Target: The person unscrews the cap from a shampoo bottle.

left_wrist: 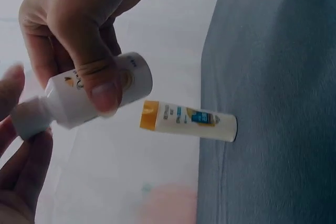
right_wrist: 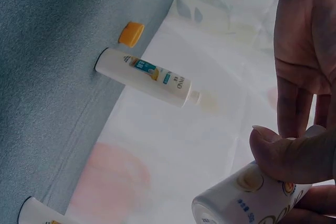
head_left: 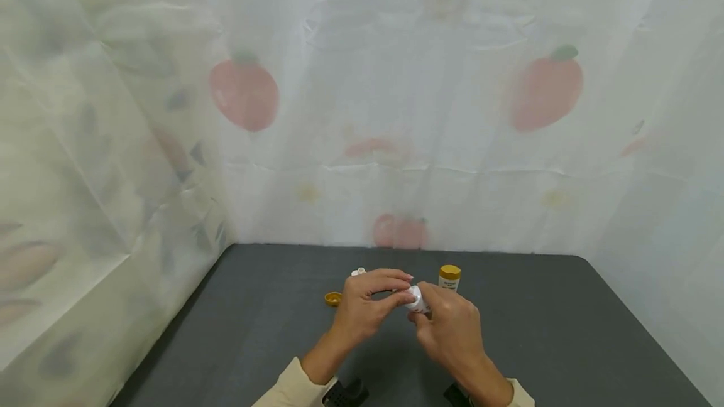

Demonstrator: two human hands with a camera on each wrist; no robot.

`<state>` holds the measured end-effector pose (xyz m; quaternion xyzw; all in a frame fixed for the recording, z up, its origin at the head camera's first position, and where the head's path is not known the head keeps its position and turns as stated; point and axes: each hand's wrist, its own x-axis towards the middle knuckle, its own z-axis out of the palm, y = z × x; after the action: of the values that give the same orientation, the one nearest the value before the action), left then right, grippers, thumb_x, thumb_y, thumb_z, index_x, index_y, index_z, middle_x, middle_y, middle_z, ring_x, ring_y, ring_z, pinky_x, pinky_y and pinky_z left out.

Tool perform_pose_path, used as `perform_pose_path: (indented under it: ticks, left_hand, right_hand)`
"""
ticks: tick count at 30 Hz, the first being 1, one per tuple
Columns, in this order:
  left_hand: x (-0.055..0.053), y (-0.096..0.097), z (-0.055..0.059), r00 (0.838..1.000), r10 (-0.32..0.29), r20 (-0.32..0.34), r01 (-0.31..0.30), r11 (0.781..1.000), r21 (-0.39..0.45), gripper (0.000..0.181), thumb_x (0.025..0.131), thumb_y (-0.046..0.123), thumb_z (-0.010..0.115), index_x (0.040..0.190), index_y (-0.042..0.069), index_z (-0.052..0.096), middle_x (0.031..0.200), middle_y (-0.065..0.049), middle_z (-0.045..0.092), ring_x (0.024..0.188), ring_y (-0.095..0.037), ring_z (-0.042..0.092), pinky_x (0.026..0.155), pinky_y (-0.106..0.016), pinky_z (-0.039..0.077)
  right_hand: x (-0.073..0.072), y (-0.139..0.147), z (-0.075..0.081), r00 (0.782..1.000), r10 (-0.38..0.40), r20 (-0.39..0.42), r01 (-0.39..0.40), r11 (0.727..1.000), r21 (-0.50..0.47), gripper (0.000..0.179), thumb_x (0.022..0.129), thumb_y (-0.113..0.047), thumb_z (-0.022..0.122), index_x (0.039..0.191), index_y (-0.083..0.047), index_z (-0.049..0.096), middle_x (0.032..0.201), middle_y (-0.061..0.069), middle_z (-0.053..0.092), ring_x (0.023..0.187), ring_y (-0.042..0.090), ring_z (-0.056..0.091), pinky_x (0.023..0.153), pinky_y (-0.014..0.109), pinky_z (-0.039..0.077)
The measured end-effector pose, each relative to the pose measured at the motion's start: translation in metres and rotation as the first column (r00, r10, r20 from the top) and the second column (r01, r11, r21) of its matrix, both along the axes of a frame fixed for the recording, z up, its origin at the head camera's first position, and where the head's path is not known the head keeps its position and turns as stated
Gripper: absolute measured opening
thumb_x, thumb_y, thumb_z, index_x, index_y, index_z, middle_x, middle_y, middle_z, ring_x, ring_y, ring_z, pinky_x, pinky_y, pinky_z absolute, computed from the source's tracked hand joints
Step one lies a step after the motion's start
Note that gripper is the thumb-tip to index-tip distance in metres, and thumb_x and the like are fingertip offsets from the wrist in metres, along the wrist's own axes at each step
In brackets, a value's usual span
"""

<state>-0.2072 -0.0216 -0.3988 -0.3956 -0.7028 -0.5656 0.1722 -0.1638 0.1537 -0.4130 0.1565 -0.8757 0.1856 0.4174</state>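
The right hand [head_left: 454, 324] grips the white bottle [left_wrist: 72, 100] by its body, nearer base than neck; the left hand [head_left: 362, 304] pinches its cap [left_wrist: 30, 118].

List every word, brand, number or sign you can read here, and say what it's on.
Uncapped bottle: looks like "PANO", not certain; its smaller print is too blurred to read.
White bottle in the hands: large lettering, partly cut off, and small blue print; neither reads surely.
Yellow-capped bottle: lettering too small and blurred to read.
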Motion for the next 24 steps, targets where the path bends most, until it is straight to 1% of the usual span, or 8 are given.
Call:
perform_pose_path:
  ticks: [3, 5, 7, 9, 14, 18, 21, 24]
  left_hand:
    - [0.000, -0.005, 0.002, 1.000, -0.025, -0.010, 0.024, 0.996, -0.082, 0.027, 0.091, 0.014, 0.080, 0.117, 0.007, 0.079, 0.126, -0.014, 0.075, 0.116, -0.025, 0.073, 0.093, -0.031, 0.063]
    - [0.000, -0.009, 0.004, 0.999, -0.031, -0.024, 0.027, 0.989, -0.148, 0.032, 0.092, 0.012, 0.078, 0.124, 0.008, 0.076, 0.131, -0.013, 0.073, 0.119, -0.025, 0.072, 0.094, -0.029, 0.062]
    - [-0.001, -0.012, 0.006, 0.999, -0.030, -0.044, 0.020, 0.980, -0.196, 0.035, 0.093, 0.009, 0.077, 0.127, 0.008, 0.075, 0.131, -0.011, 0.072, 0.117, -0.025, 0.073, 0.093, -0.027, 0.062]
    - [-0.002, -0.014, 0.008, 0.998, -0.023, -0.062, 0.008, 0.975, -0.221, 0.033, 0.093, 0.008, 0.076, 0.126, 0.007, 0.075, 0.128, -0.011, 0.073, 0.112, -0.024, 0.075, 0.090, -0.025, 0.062]
    - [-0.004, -0.013, 0.010, 0.997, -0.006, -0.081, -0.011, 0.980, -0.201, 0.024, 0.093, 0.013, 0.078, 0.116, 0.006, 0.078, 0.118, -0.009, 0.074, 0.100, -0.020, 0.076, 0.085, -0.026, 0.064]
    - [-0.005, -0.011, 0.010, 0.998, -0.020, -0.062, 0.010, 0.989, -0.148, 0.019, 0.093, 0.015, 0.079, 0.110, 0.007, 0.079, 0.121, -0.008, 0.072, 0.106, -0.022, 0.074, 0.089, -0.028, 0.063]
    - [-0.005, -0.009, 0.008, 0.997, -0.048, -0.053, 0.041, 0.993, -0.113, 0.022, 0.094, 0.013, 0.078, 0.115, 0.007, 0.078, 0.124, -0.011, 0.073, 0.112, -0.024, 0.074, 0.092, -0.029, 0.063]
    - [-0.005, -0.009, 0.007, 0.996, -0.054, -0.066, 0.047, 0.993, -0.105, 0.022, 0.093, 0.011, 0.078, 0.115, 0.007, 0.079, 0.123, -0.012, 0.075, 0.110, -0.024, 0.075, 0.089, -0.030, 0.064]
  right_hand:
    - [0.000, 0.001, 0.001, 1.000, -0.006, 0.010, 0.006, 1.000, 0.000, 0.047, 0.057, -0.011, 0.102, 0.095, -0.014, 0.074, 0.086, 0.000, 0.078, 0.071, 0.015, 0.072, 0.057, 0.034, 0.059]
    - [0.000, 0.001, 0.001, 1.000, -0.008, 0.011, 0.008, 1.000, -0.001, 0.048, 0.056, -0.010, 0.102, 0.095, -0.014, 0.074, 0.087, 0.000, 0.078, 0.071, 0.015, 0.072, 0.058, 0.035, 0.060]
    - [0.000, 0.001, 0.002, 1.000, -0.006, 0.009, 0.006, 1.000, -0.004, 0.049, 0.055, -0.010, 0.102, 0.096, -0.014, 0.075, 0.088, 0.000, 0.079, 0.072, 0.016, 0.073, 0.058, 0.036, 0.060]
    - [0.001, 0.001, 0.002, 1.000, -0.003, 0.009, 0.003, 1.000, -0.004, 0.050, 0.054, -0.010, 0.102, 0.096, -0.014, 0.075, 0.089, 0.001, 0.079, 0.073, 0.017, 0.073, 0.059, 0.036, 0.061]
    - [0.002, 0.000, 0.002, 1.000, 0.000, 0.000, 0.000, 1.000, 0.000, 0.051, 0.053, -0.009, 0.103, 0.095, -0.014, 0.074, 0.090, 0.001, 0.079, 0.073, 0.017, 0.073, 0.059, 0.037, 0.060]
    - [0.003, -0.001, 0.002, 1.000, 0.003, -0.024, -0.003, 1.000, 0.011, 0.053, 0.051, -0.011, 0.103, 0.094, -0.015, 0.073, 0.087, 0.000, 0.079, 0.072, 0.016, 0.073, 0.057, 0.036, 0.060]
    - [0.003, 0.000, 0.002, 0.999, 0.007, -0.032, -0.007, 1.000, 0.012, 0.054, 0.050, -0.012, 0.104, 0.094, -0.015, 0.074, 0.086, -0.001, 0.078, 0.071, 0.015, 0.072, 0.056, 0.035, 0.059]
    - [0.003, 0.000, 0.003, 1.000, 0.011, -0.023, -0.010, 1.000, 0.013, 0.053, 0.051, -0.012, 0.103, 0.095, -0.014, 0.074, 0.087, 0.000, 0.078, 0.071, 0.015, 0.072, 0.057, 0.034, 0.059]
